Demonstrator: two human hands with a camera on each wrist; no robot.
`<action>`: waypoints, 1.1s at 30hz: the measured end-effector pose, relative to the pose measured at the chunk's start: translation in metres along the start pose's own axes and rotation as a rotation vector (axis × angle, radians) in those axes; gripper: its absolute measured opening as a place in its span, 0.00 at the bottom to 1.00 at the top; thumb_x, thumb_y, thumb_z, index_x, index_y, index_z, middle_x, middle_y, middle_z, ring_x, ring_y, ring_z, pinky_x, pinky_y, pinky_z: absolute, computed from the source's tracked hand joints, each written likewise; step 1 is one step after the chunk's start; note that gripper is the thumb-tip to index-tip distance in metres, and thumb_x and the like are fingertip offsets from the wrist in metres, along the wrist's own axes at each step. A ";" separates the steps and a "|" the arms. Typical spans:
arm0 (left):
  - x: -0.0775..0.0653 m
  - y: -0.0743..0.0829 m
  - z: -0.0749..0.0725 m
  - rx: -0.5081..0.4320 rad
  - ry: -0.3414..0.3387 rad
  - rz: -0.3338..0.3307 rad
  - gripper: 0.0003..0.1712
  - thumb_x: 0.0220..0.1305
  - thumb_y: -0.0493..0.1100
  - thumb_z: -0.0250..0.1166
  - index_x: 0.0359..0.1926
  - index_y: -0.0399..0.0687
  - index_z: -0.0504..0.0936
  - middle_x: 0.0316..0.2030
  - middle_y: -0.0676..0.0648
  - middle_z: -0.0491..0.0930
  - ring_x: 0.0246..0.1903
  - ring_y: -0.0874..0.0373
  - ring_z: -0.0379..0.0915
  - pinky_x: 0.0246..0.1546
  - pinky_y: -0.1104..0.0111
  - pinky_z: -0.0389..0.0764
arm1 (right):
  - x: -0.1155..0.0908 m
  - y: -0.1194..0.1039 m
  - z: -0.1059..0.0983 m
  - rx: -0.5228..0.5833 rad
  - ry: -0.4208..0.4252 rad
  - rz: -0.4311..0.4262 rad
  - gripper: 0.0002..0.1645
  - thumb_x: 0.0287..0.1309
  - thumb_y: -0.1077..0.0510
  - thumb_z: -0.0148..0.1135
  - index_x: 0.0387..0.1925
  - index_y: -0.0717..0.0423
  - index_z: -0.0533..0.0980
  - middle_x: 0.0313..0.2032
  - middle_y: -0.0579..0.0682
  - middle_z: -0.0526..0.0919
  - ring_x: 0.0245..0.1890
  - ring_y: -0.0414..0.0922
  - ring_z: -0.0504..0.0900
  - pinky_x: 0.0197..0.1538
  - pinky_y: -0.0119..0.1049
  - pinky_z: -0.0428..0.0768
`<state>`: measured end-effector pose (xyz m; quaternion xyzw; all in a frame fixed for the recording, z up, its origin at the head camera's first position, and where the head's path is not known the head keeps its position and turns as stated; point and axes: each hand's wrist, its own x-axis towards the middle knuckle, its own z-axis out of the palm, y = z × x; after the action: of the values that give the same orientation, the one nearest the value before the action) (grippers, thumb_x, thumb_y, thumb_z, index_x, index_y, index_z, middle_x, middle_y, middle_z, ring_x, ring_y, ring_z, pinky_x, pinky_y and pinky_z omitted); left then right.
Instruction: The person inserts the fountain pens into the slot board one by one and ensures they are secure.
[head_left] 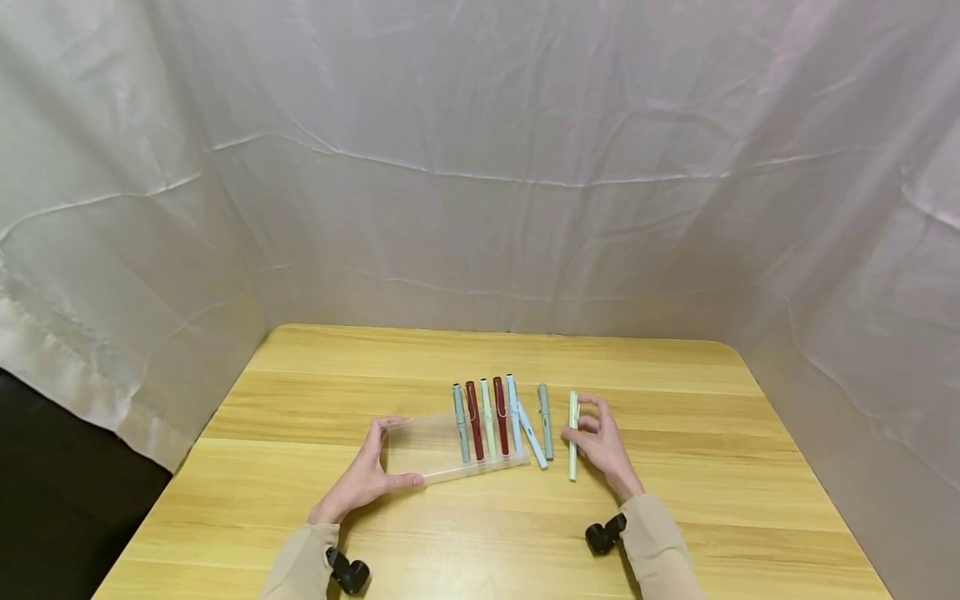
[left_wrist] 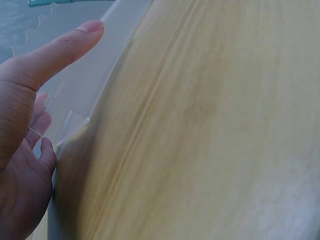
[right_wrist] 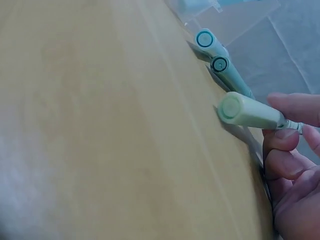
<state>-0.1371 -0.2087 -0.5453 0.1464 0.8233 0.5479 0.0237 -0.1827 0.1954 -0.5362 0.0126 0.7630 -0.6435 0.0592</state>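
Observation:
My left hand (head_left: 366,473) grips the left end of a clear plastic pen rack (head_left: 422,450). In the left wrist view its thumb lies along the rack's front edge, the other fingers round the end. Several capped pens lie in the rack's right part: a grey-blue pen (head_left: 461,427), two dark red pens (head_left: 475,423), a pale green one (head_left: 489,423) and a light blue one (head_left: 513,417). My right hand (head_left: 602,443) pinches another pale green pen (right_wrist: 252,113) between thumb and fingers, close over the table, right of the rack.
Between the rack and my right hand lie a loose light blue pen (head_left: 533,437), slanted against the rack's right end, and a grey-green pen (head_left: 546,423). The wooden table (head_left: 480,533) has pale cloth curtains (head_left: 480,233) behind and at both sides.

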 end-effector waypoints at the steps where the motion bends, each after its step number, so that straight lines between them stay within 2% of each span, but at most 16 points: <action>1: 0.000 0.000 0.000 0.001 0.000 -0.001 0.58 0.44 0.46 0.83 0.69 0.43 0.55 0.71 0.36 0.59 0.77 0.34 0.45 0.77 0.36 0.41 | 0.000 0.000 0.000 0.004 -0.007 -0.004 0.40 0.62 0.65 0.65 0.70 0.52 0.57 0.35 0.49 0.83 0.17 0.34 0.66 0.21 0.25 0.67; 7: 0.000 0.001 0.000 0.000 -0.002 -0.016 0.58 0.44 0.47 0.83 0.69 0.43 0.55 0.72 0.36 0.58 0.77 0.34 0.44 0.77 0.36 0.41 | 0.001 0.002 -0.001 0.039 0.010 -0.024 0.34 0.68 0.62 0.61 0.70 0.50 0.59 0.35 0.47 0.82 0.17 0.33 0.64 0.20 0.23 0.64; 12: 0.000 0.001 0.000 0.003 -0.002 -0.014 0.58 0.44 0.47 0.83 0.69 0.43 0.55 0.72 0.36 0.58 0.77 0.34 0.44 0.77 0.36 0.41 | 0.000 0.002 0.001 0.042 0.044 -0.026 0.29 0.70 0.58 0.61 0.68 0.51 0.64 0.38 0.50 0.81 0.17 0.34 0.64 0.19 0.23 0.64; 21: 0.000 0.003 0.000 -0.005 -0.003 -0.013 0.58 0.43 0.45 0.83 0.69 0.43 0.55 0.72 0.36 0.58 0.77 0.35 0.45 0.78 0.37 0.41 | 0.001 0.005 0.004 0.003 0.141 -0.061 0.24 0.70 0.52 0.60 0.63 0.57 0.73 0.44 0.58 0.82 0.27 0.35 0.76 0.21 0.24 0.67; 24: 0.000 0.003 0.000 -0.002 0.000 -0.008 0.58 0.43 0.45 0.83 0.69 0.43 0.56 0.72 0.36 0.58 0.77 0.35 0.45 0.78 0.37 0.41 | 0.002 0.006 0.004 -0.006 0.168 -0.074 0.23 0.72 0.51 0.58 0.62 0.57 0.75 0.47 0.61 0.82 0.33 0.35 0.78 0.29 0.23 0.75; 27: 0.000 0.002 0.001 -0.004 0.002 -0.010 0.57 0.43 0.44 0.83 0.69 0.43 0.56 0.72 0.36 0.58 0.77 0.34 0.45 0.77 0.37 0.41 | 0.003 0.007 0.004 -0.020 0.180 -0.081 0.22 0.73 0.52 0.57 0.61 0.58 0.75 0.49 0.61 0.82 0.42 0.35 0.80 0.44 0.23 0.78; 28: 0.000 0.002 0.002 -0.003 0.002 -0.010 0.57 0.44 0.44 0.83 0.69 0.43 0.56 0.72 0.36 0.58 0.77 0.34 0.44 0.77 0.37 0.40 | 0.003 0.007 0.004 -0.021 0.180 -0.076 0.21 0.73 0.53 0.57 0.61 0.58 0.75 0.48 0.60 0.83 0.43 0.35 0.80 0.46 0.24 0.78; 33: 0.000 0.001 0.002 -0.003 0.002 -0.003 0.56 0.45 0.44 0.83 0.68 0.42 0.57 0.72 0.35 0.58 0.77 0.33 0.43 0.77 0.36 0.40 | 0.002 0.003 0.003 0.015 0.156 -0.049 0.20 0.73 0.56 0.56 0.62 0.59 0.69 0.40 0.53 0.84 0.30 0.38 0.79 0.34 0.28 0.80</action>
<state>-0.1368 -0.2065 -0.5454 0.1444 0.8227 0.5493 0.0238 -0.1840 0.1924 -0.5395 0.0444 0.7607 -0.6474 -0.0165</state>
